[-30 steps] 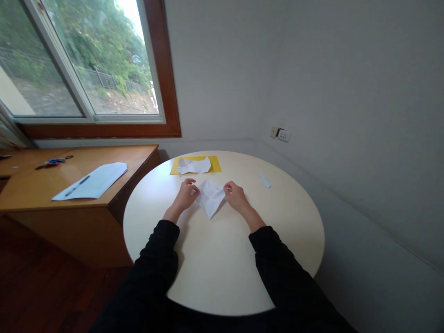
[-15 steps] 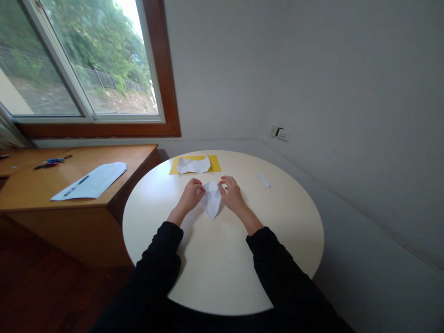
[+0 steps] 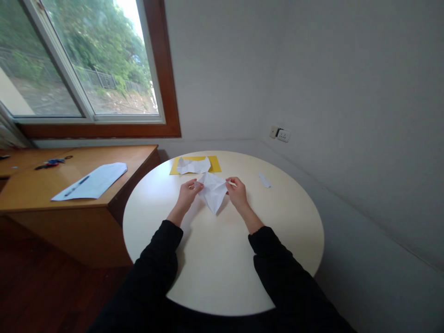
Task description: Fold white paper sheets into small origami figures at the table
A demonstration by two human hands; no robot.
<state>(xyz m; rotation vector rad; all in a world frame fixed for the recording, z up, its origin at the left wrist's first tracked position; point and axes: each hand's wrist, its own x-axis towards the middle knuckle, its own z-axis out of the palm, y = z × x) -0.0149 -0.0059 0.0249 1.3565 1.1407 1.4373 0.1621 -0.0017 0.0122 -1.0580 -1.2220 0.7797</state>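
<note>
White paper is what I am working: a creased, partly folded sheet held between my two hands just above the round surface. Going left to right, my left hand has its grip pinched on the sheet's left corner, and my right hand is pinched on the right corner. Half a second ago the two hands were close together with the sheet squeezed narrow between them; now they have drawn apart and the paper has opened out wider, its lower point aimed toward me and its upper edge lifted. I read that as a fold being pulled open or spread, not pressed flat yet.

Beyond the hands, a second crumpled white piece lies on a yellow sheet at the far edge, unmoved. A small white scrap lies well apart to the right.
</note>
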